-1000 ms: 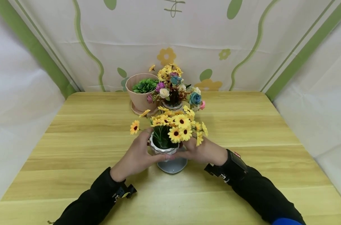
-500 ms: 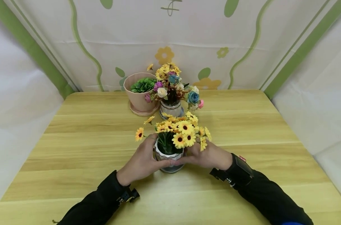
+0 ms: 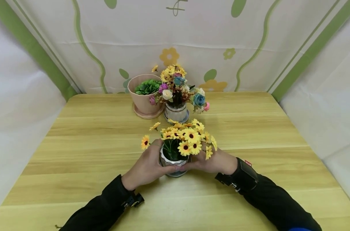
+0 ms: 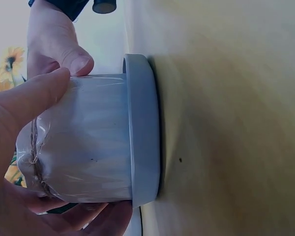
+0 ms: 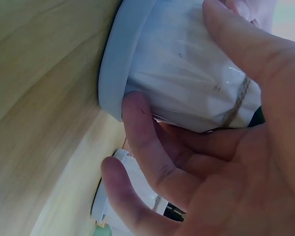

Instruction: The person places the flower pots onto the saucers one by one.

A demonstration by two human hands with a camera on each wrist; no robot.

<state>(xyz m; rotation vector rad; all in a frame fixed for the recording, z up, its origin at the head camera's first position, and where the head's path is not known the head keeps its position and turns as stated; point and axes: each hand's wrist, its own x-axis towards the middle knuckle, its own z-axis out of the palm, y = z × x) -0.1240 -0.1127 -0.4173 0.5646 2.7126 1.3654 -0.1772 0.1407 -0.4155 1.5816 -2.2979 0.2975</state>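
A white flowerpot (image 4: 88, 142) with yellow artificial daisies (image 3: 191, 136) stands in a grey saucer (image 4: 143, 130) on the wooden table. My left hand (image 3: 147, 166) grips the pot from the left, thumb across its near side and fingers round the far side. From the right, my right hand (image 3: 211, 160) holds the same pot, its thumb meeting the left one at the front. In the right wrist view a fingertip (image 5: 136, 101) of the right hand lies at the saucer's rim. The daisies cover part of the right hand in the head view.
Behind stands a second white pot (image 3: 176, 114) with mixed artificial roses (image 3: 179, 81), on its own saucer. Left of it is a pink pot (image 3: 143, 102) with a green leafy plant (image 3: 148, 87). A printed curtain (image 3: 129, 35) hangs behind the table (image 3: 85, 138).
Both hands have lowered the daisy pot toward me and slightly right, into the grey saucer that showed in front of it earlier. Over the last half second the hands have hardly moved.
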